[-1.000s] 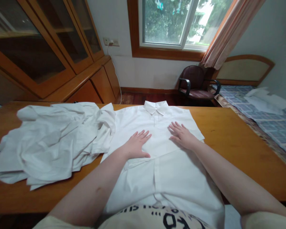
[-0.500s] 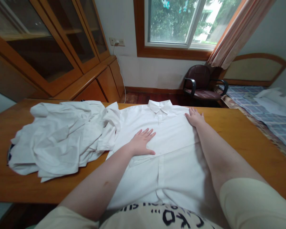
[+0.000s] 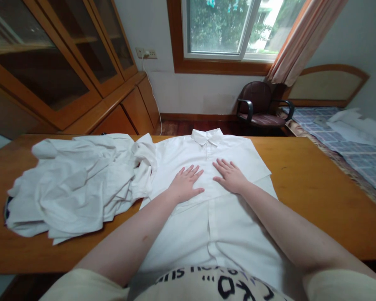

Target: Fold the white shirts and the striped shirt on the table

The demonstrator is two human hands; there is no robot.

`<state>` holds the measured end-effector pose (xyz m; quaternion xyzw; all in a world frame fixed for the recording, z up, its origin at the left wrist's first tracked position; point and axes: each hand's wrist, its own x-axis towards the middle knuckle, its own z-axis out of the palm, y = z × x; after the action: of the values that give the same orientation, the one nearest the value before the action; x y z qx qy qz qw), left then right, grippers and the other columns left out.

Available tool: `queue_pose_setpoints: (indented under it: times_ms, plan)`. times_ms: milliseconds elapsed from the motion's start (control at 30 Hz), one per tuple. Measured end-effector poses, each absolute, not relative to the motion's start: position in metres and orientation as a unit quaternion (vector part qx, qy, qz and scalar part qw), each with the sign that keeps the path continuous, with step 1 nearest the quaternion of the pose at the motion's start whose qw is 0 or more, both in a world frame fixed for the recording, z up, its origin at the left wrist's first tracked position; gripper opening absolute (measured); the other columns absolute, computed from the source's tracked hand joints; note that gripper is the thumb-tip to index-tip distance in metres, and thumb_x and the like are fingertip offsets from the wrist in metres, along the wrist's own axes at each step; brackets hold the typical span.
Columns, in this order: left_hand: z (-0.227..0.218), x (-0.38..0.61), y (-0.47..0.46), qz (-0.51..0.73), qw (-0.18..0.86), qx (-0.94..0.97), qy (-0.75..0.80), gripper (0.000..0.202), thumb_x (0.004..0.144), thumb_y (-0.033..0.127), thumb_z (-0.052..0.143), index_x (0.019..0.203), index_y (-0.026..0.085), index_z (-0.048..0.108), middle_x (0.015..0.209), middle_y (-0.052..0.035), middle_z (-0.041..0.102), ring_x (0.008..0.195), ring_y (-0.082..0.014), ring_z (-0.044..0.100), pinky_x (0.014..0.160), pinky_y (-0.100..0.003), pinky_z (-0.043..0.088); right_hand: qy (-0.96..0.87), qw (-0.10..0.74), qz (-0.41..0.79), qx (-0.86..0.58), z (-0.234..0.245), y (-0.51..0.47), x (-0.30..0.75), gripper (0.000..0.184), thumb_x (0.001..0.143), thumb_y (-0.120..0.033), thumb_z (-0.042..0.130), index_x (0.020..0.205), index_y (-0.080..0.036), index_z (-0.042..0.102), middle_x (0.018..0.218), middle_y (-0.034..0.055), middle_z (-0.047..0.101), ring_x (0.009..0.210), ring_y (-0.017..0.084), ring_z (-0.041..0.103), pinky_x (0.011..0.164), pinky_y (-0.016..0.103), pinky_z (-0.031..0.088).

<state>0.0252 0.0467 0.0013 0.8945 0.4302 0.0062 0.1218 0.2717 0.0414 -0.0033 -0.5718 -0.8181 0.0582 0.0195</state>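
A white collared shirt (image 3: 211, 221) lies spread on the wooden table (image 3: 303, 175), its collar at the far edge and its lower part running toward my body. My left hand (image 3: 185, 184) rests flat on the left side of its chest, fingers spread. On the right side of the chest lies my right hand (image 3: 230, 176), also flat with fingers apart, close to the button line. Neither hand grips anything. The right sleeve area lies flat beyond my right forearm. Left of the shirt, touching its sleeve, is a heap of crumpled white clothes (image 3: 78, 184).
A wooden cabinet with glass doors (image 3: 65, 75) stands at the back left. Past the table are an office chair (image 3: 258, 104), a window (image 3: 219, 31) with a pink curtain (image 3: 303, 42), and a bed with a checked cover (image 3: 357, 142) at the right.
My right hand has moved left from the shirt's right shoulder to the middle of the chest. My left hand stays nearly in place. The view has shifted slightly.
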Motion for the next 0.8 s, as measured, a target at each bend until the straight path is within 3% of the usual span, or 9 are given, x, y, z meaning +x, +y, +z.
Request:
queue_pose_setpoints:
  times_ms: [167, 333, 467, 667, 800]
  plan:
    - [0.004, 0.022, 0.048, 0.008, 0.14, 0.892, 0.43, 0.07, 0.087, 0.059, 0.04, 0.148, 0.027, 0.027, 0.156, -0.0026, 0.02, 0.144, -0.0222, 0.015, 0.116, -0.045, 0.011, -0.676, -0.012, 0.019, -0.737, -0.004, 0.055, 0.364, 0.072, 0.092, -0.06, 0.023, 0.149, -0.017, 0.025, 0.156, 0.0095, 0.021, 0.142, 0.025, 0.019, 0.113, 0.046, 0.02]
    - [0.013, 0.033, 0.045, -0.017, 0.14, 0.869, 0.474, 0.064, 0.089, 0.053, 0.04, 0.147, 0.028, 0.03, 0.156, -0.0016, 0.022, 0.144, -0.0252, 0.016, 0.115, -0.05, 0.012, -0.656, -0.021, 0.006, -0.755, -0.005, 0.056, 0.378, 0.074, 0.091, -0.063, 0.018, 0.15, -0.018, 0.023, 0.156, 0.0088, 0.019, 0.142, 0.026, 0.019, 0.112, 0.048, 0.021]
    - [0.02, 0.079, 0.048, -0.009, 0.089, 0.847, 0.524, 0.062, 0.088, 0.054, 0.04, 0.139, 0.018, 0.043, 0.151, -0.0122, 0.033, 0.142, -0.0309, 0.018, 0.114, -0.054, 0.01, -0.653, -0.025, 0.007, -0.757, -0.004, 0.057, 0.371, 0.074, 0.091, -0.063, 0.018, 0.15, -0.018, 0.023, 0.156, 0.0088, 0.019, 0.142, 0.026, 0.019, 0.113, 0.048, 0.02]
    - [0.004, 0.154, 0.044, 0.037, 0.113, 0.903, 0.413, 0.056, 0.093, 0.033, 0.032, 0.146, 0.015, 0.031, 0.155, -0.0105, 0.024, 0.142, -0.0253, 0.019, 0.115, -0.046, 0.015, -0.649, -0.014, 0.015, -0.761, -0.005, 0.058, 0.373, 0.075, 0.091, -0.063, 0.02, 0.15, -0.017, 0.023, 0.156, 0.0084, 0.019, 0.142, 0.026, 0.019, 0.113, 0.048, 0.02]
    - [-0.003, 0.138, 0.033, 0.038, 0.127, 0.892, 0.432, 0.057, 0.094, 0.04, 0.031, 0.148, 0.021, 0.028, 0.156, -0.007, 0.021, 0.144, -0.0253, 0.015, 0.115, -0.049, 0.012, -0.654, -0.009, 0.014, -0.756, -0.006, 0.057, 0.375, 0.075, 0.09, -0.064, 0.02, 0.15, -0.018, 0.024, 0.156, 0.0082, 0.02, 0.142, 0.025, 0.019, 0.113, 0.047, 0.02]
